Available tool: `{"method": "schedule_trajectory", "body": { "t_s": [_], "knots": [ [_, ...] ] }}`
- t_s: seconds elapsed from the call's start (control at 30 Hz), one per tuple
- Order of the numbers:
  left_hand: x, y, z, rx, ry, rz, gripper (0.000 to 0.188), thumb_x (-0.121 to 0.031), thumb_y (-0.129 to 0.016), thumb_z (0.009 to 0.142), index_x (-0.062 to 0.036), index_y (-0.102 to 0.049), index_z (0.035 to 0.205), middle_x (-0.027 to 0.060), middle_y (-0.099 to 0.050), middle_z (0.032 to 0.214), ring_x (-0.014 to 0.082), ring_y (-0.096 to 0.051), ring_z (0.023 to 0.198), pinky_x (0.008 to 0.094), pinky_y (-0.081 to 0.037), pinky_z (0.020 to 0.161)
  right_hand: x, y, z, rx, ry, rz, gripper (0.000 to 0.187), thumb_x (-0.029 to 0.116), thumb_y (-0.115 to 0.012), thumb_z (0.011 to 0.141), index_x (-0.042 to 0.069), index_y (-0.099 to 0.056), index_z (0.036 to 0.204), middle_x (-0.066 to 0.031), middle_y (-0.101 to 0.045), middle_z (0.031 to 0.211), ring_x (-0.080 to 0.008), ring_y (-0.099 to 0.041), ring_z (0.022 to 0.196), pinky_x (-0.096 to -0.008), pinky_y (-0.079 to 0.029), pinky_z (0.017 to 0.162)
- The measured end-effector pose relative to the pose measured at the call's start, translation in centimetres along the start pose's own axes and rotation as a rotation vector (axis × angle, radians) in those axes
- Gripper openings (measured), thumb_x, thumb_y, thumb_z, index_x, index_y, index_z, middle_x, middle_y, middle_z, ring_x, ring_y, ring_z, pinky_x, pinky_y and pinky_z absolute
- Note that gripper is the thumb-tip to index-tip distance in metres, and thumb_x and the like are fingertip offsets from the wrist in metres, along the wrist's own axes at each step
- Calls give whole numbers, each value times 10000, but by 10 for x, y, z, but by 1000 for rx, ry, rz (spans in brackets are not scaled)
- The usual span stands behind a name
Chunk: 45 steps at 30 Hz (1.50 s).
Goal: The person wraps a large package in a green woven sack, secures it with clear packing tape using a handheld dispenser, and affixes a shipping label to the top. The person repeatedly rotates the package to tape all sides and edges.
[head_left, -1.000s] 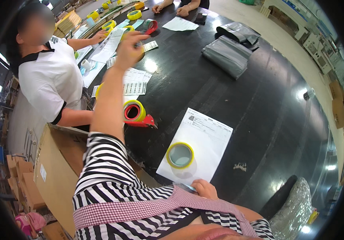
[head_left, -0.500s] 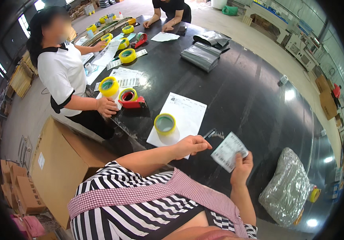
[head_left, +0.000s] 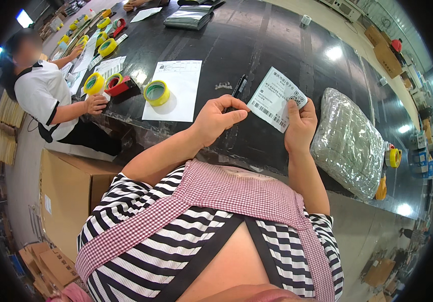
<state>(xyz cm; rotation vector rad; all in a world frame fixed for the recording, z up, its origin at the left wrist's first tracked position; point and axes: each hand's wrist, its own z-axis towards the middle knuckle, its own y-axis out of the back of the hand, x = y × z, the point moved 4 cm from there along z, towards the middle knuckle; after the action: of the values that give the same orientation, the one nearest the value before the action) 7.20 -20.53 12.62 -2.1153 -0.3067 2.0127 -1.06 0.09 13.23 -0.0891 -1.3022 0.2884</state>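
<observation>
My right hand (head_left: 301,123) grips a white shipping label (head_left: 271,98) by its right side, thumb on the printed face. The label bears barcodes and a square code and is tilted above the black table. At its left corner are the pinched fingertips of my left hand (head_left: 221,118); whether they grip the corner I cannot tell. A dark pen (head_left: 240,85) sticks out from behind my left fingers and appears held there. Left of that hand, a yellow tape roll (head_left: 156,93) rests on a printed white sheet (head_left: 183,98). A clear plastic-wrapped package (head_left: 347,143) lies beside my right hand.
A co-worker (head_left: 48,95) stands at the left, one hand by a tape roll and a red tape dispenser (head_left: 119,85). Grey plastic bags (head_left: 188,17) lie at the far side. A large cardboard box (head_left: 65,196) stands at the lower left. Scissors (head_left: 381,189) lie beyond the package.
The view has shifted, so the table appears higher and further left. My left hand and the pen have moved right relative to the table, and the label is turned more squarely to view.
</observation>
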Motion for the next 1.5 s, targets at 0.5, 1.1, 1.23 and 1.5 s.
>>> {"method": "schedule_trajectory", "body": {
  "t_s": [0.5,1.1,1.23,1.5],
  "knots": [
    [39,-217,-25,33,-119,39,81,-45,-710,834,3,-693,897,4,-525,1004,94,-485,779,235,-404,697,71,193,-33,72,-91,174,100,69,-611,974,7,-612,1052,-11,-655,870,-45,-577,726,-203,-462,654],
    [37,-306,-24,16,-362,433,126,-145,-717,805,-23,-685,810,66,-593,830,198,-531,915,327,-426,850,97,252,-41,149,412,-587,393,76,-676,883,6,-584,1258,-134,-664,1045,-245,-643,918,-334,-509,819],
    [51,-304,-20,-99,-284,290,88,-119,-688,872,-33,-673,856,12,-513,900,107,-528,793,257,-435,705,137,244,-70,419,466,-518,325,78,-733,835,18,-681,1150,-162,-659,1093,-284,-656,945,-345,-535,816],
    [62,-312,-20,-46,-264,90,27,-60,-638,925,-42,-647,908,-13,-522,900,71,-490,703,226,-402,604,143,232,-84,389,458,-454,251,-18,-680,844,-16,-702,1094,-154,-692,1023,-233,-695,863,-306,-548,785]
  ]
}}
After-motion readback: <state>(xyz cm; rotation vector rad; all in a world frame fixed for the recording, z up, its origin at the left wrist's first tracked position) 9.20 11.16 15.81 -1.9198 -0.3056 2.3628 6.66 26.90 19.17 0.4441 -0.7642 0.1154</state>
